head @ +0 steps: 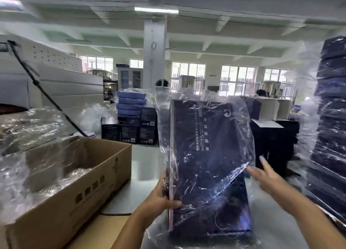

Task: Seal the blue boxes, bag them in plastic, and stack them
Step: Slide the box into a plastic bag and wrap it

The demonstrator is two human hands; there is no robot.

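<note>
Standing upright on the table [144, 164] in front of the person, one dark blue box [209, 155] sits inside a clear plastic bag [250, 136], whose loose top rises above the box. The left hand [162, 194] grips the box's left edge low down, thumb on the front face and fingers curled behind. The right hand [265, 175] is open, its fingers spread just beside the bag's right side; whether they touch the film cannot be told. Close on the left, one open cardboard carton [84, 183] holds crumpled clear plastic [46, 155], leaving a strip of bare table between it and the box. Hard on the right stands a tall stack of bagged blue boxes [331, 127], too blurred to count. Behind are a pile of paler flat boxes [131, 102], a front row of three small dark cartons [129, 132] and one white pillar [154, 57].
</note>
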